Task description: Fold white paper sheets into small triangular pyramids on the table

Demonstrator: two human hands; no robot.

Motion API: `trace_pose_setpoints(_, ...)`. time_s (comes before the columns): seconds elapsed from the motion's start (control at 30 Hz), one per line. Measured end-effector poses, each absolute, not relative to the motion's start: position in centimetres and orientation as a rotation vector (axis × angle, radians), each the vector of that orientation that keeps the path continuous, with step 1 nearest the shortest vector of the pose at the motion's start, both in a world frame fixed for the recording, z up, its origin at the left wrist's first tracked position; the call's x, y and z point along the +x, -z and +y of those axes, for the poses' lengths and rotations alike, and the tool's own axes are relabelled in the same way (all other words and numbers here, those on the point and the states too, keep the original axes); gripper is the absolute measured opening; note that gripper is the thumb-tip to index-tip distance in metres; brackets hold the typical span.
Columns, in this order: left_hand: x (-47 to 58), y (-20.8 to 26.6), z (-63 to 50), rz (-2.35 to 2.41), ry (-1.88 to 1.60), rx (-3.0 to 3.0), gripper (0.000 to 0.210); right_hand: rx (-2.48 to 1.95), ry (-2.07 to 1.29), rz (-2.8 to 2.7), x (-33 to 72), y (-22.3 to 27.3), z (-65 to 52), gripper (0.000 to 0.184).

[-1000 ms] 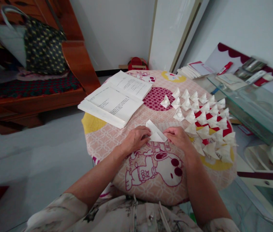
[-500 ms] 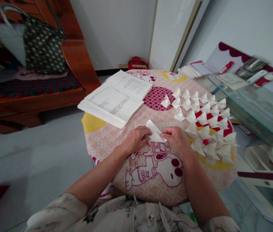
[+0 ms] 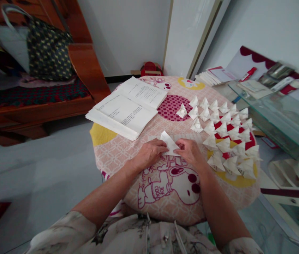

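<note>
Folded paper (image 3: 168, 144) lies on the cloth-covered table (image 3: 228, 197), inward of its near edge, directly between the hands. Left hand (image 3: 152, 150) holds its left side, right hand (image 3: 190, 151) its right corner, both grips narrow; neither is nearer. Longest visible edge slopes from the far-left tip towards the right fingertips; full long axis covered. Paper: white, roughly triangular, no print discernible.
</note>
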State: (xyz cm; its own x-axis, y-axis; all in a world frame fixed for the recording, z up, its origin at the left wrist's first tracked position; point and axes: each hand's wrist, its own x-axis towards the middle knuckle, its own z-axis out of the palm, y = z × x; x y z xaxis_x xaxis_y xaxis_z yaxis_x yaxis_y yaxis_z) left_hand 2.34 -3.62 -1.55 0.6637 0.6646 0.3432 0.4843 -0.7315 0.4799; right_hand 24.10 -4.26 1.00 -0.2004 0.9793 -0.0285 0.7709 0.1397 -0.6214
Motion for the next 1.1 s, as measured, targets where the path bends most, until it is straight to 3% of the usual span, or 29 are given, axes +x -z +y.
trace_pose_setpoints(0.17,2.1,1.4,-3.7,0.839,-0.694,2.589,0.027,-1.681,-0.688,-2.074,24.0,-0.9,-4.3,0.014)
trace_pose_setpoints(0.37,2.0,1.7,-3.6,0.849,-0.695,2.605,0.027,-1.647,-0.533,-2.109,23.9,-0.3,-4.7,0.007)
trace_pose_setpoints(0.77,2.1,1.4,-3.7,0.844,-0.672,2.615,0.025,-1.557,-0.143,-2.256,22.1,0.9,-7.0,0.026)
trace_pose_setpoints(1.1,2.3,0.8,-3.8,0.861,-0.607,2.634,0.025,-1.45,-0.173,-2.331,21.8,1.8,-7.0,0.032)
